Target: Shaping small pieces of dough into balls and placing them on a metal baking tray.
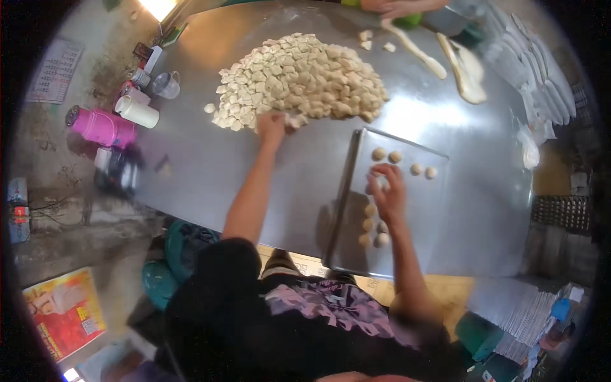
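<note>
A big heap of pale cut dough pieces [286,70] spreads over the metal table. At its near edge my left hand [272,125] is closed, its fingertips on a piece of dough, partly hidden by the hand. To the right lies a shallow metal tray [420,210] with several round dough balls [368,224] along its left side and a few near its far edge. Over the tray's left part hovers my right hand [388,191], thumb and fingers curved and apart. Pale dough shows just below those fingers; no grip on it is visible.
A co-worker's hands [407,7] are at the far edge, near long dough strips [417,51]. A pink flask [102,127], a white cup [137,113] and a clear jug [167,85] stand at left. Plastic bags [534,70] hang at right; stacked sheets [525,325] lie lower right.
</note>
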`<state>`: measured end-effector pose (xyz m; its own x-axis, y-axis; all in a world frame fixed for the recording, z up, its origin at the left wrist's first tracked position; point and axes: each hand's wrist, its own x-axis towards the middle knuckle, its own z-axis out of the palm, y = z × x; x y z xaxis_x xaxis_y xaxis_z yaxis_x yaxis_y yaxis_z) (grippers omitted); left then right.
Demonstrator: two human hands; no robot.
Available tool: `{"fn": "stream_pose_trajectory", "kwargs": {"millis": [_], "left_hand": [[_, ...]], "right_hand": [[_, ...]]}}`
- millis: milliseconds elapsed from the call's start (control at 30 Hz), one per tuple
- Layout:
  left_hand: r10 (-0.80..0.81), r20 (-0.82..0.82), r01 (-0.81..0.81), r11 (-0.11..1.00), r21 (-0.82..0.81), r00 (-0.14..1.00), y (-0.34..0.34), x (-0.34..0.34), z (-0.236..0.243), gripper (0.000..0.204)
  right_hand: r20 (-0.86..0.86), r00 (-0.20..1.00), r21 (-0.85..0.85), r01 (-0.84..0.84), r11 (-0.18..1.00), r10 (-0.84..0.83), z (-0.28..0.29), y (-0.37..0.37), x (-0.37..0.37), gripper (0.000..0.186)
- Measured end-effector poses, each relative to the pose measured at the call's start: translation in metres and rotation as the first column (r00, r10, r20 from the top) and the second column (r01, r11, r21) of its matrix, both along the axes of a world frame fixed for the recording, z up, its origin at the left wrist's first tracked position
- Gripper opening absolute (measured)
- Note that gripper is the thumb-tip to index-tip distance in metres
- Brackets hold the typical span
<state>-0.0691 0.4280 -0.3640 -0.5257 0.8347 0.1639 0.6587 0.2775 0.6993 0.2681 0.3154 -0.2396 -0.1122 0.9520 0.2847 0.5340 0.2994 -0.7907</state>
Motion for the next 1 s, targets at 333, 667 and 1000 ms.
{"fn": "stream_pose_trajectory", "kwargs": {"millis": [333,667,1000], "left_hand": [[0.249,0.800,-0.241,0.961,-0.134,0.546,-0.158,-0.026,0.048,0.015],[0.281,-0.088,-0.258,0.943,0.211,0.956,-0.292,-0.093,-0.002,0.044],[-0.099,-0.200,0.070,0.987,-0.145,0.975,-0.207,-0.116,0.012,0.029]], "right_hand": [[-0.053,0.964,0.014,-0.260,0.966,0.260,-0.093,0.142,-0.193,0.028],[0.033,0.996,-0.189,-0.071,0.979,0.079,-0.115,0.052,-0.145,0.022],[0.649,0.743,0.086,-0.287,0.954,0.165,-0.141,0.017,-0.171,0.025]]}}
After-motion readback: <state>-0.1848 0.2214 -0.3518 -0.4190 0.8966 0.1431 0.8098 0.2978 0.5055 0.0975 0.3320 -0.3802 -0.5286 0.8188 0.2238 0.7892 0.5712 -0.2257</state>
